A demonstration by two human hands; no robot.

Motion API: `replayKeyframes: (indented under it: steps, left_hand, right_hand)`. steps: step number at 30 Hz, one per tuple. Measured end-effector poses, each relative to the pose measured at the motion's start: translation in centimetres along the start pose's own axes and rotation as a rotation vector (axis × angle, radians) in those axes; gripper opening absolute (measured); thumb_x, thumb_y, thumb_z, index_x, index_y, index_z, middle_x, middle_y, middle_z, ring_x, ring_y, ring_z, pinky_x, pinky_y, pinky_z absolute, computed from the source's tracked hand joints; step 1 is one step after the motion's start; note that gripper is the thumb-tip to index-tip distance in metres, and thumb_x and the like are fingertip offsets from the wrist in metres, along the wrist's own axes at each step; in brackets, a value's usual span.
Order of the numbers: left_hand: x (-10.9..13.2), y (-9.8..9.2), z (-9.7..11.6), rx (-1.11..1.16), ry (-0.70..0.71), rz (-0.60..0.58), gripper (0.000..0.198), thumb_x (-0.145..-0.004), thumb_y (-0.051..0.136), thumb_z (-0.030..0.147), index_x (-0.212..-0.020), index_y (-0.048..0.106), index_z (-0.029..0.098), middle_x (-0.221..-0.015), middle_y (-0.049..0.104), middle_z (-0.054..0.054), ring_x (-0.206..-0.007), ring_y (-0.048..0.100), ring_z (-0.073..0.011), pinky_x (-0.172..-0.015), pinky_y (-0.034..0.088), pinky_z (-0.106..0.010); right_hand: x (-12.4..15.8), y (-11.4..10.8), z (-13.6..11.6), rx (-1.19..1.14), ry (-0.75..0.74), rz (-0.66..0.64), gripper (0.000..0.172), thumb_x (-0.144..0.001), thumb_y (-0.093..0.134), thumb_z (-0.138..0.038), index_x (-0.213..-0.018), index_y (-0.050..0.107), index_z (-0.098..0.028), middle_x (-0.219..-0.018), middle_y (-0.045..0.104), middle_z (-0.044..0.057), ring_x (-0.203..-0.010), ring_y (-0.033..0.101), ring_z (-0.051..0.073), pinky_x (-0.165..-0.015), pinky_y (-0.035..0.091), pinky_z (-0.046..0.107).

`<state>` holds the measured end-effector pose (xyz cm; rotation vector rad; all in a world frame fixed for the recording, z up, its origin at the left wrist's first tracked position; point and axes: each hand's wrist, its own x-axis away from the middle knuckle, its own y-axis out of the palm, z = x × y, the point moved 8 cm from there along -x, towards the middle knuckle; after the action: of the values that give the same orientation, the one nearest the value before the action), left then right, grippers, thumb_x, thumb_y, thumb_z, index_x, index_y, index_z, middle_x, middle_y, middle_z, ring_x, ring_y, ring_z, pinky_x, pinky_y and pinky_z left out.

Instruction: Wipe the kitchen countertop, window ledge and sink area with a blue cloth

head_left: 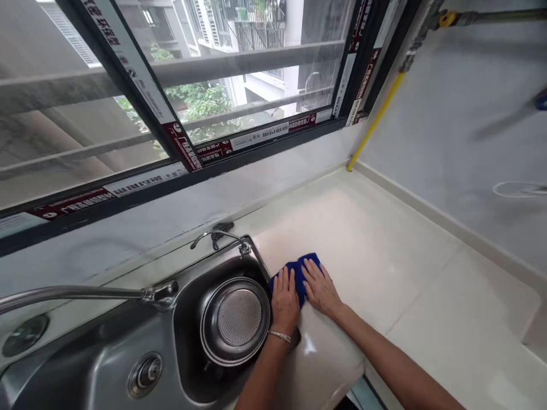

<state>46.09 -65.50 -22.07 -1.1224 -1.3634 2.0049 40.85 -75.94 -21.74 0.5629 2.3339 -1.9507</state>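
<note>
A dark blue cloth [294,266] lies bunched on the white countertop [342,228], right beside the sink's edge. My left hand [285,299] rests flat on its left part, fingers stretched out, with a bracelet at the wrist. On the cloth's right part lies my right hand [321,289], palm down and fingers extended. Both hands press on the cloth from above, and neither is wrapped round it. Left of my hands, a round metal pan [239,320] with a dimpled bottom sits in the sink's right basin [188,341].
A large faucet [158,291] and a thin curved tap [217,232] stand at the sink's back edge. Near the thin tap lies a dark scrubber [223,226]. A yellow gas pipe [378,117] meets the counter's back corner. Behind the counter is a window [256,85].
</note>
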Motion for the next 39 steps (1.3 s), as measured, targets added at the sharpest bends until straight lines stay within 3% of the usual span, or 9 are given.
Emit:
replayKeyframes:
  steps: [3,10,15,20,23,28,31,39]
  left_hand:
    - [-2.6,0.9,-2.9,-0.055,-0.109,0.041,0.059,-0.094,0.039,0.004,-0.154,0.036,0.004,-0.158,0.036,-0.021,-0.148,0.035,-0.0331,-0.118,0.042,-0.053]
    - [-8.6,2.5,-8.5,-0.184,-0.193,0.125,0.055,-0.095,0.04,0.008,-0.15,0.042,0.001,-0.154,0.042,-0.024,-0.141,0.044,-0.0376,-0.113,0.046,-0.055]
    - [-13.6,3.8,-12.5,-0.291,-0.383,-0.073,0.056,-0.094,0.041,0.007,-0.149,0.043,-0.004,-0.152,0.042,-0.027,-0.141,0.043,-0.0405,-0.117,0.041,-0.054]
    - [-18.3,3.7,-15.4,-0.356,-0.518,-0.212,0.054,-0.099,0.037,0.009,-0.151,0.038,-0.005,-0.152,0.041,-0.028,-0.141,0.043,-0.0394,-0.118,0.039,-0.05]
    - [-20.3,3.5,-16.7,-0.366,-0.535,-0.231,0.053,-0.1,0.036,0.011,-0.151,0.039,-0.005,-0.15,0.044,-0.027,-0.139,0.045,-0.0387,-0.115,0.042,-0.049]
    - [-21.8,3.5,-17.6,-0.415,-0.49,-0.257,0.054,-0.101,0.039,0.014,-0.152,0.038,-0.003,-0.149,0.046,-0.025,-0.136,0.048,-0.0374,-0.111,0.046,-0.047]
    - [-22.6,3.7,-17.1,-0.438,-0.453,-0.3,0.054,-0.1,0.036,0.012,-0.153,0.038,-0.001,-0.149,0.047,-0.023,-0.136,0.048,-0.0353,-0.109,0.048,-0.045]
    - [-25.7,4.5,-14.9,-0.439,-0.433,-0.338,0.053,-0.1,0.042,0.015,-0.151,0.042,0.004,-0.142,0.054,-0.022,-0.123,0.059,-0.0326,-0.094,0.059,-0.043]
  right_hand:
    - [-5.3,1.5,0.0,-0.083,-0.061,-0.03,0.05,-0.1,0.041,-0.018,-0.148,0.052,-0.012,-0.162,0.037,0.012,-0.152,0.031,0.026,-0.124,0.028,0.052]
    - [-15.1,4.3,0.6,-0.206,-0.088,-0.06,0.05,-0.101,0.047,-0.024,-0.149,0.052,-0.014,-0.162,0.038,0.01,-0.151,0.033,0.024,-0.126,0.026,0.051]
    - [-21.9,5.0,0.8,-0.288,-0.148,-0.061,0.048,-0.1,0.049,-0.025,-0.147,0.055,-0.015,-0.159,0.043,0.009,-0.149,0.035,0.024,-0.126,0.025,0.048]
    - [-27.6,6.1,0.9,-0.363,-0.151,-0.066,0.045,-0.099,0.05,-0.023,-0.143,0.059,-0.017,-0.155,0.049,0.009,-0.146,0.039,0.024,-0.126,0.024,0.049]
    - [-29.4,6.5,1.1,-0.393,-0.151,-0.03,0.042,-0.1,0.05,-0.023,-0.14,0.061,-0.018,-0.15,0.055,0.009,-0.141,0.044,0.024,-0.124,0.026,0.048]
    - [-30.0,6.2,2.2,-0.41,-0.248,0.052,0.037,-0.104,0.049,-0.027,-0.138,0.06,-0.017,-0.146,0.058,0.009,-0.138,0.047,0.023,-0.122,0.03,0.045]
    - [-30.1,6.2,3.6,-0.426,-0.317,0.061,0.035,-0.104,0.052,-0.027,-0.136,0.062,-0.018,-0.144,0.06,0.009,-0.135,0.05,0.023,-0.121,0.031,0.046]
    - [-30.5,5.5,7.9,-0.462,-0.317,0.079,0.032,-0.103,0.053,-0.026,-0.133,0.065,-0.021,-0.141,0.063,0.006,-0.131,0.055,0.022,-0.12,0.032,0.047]
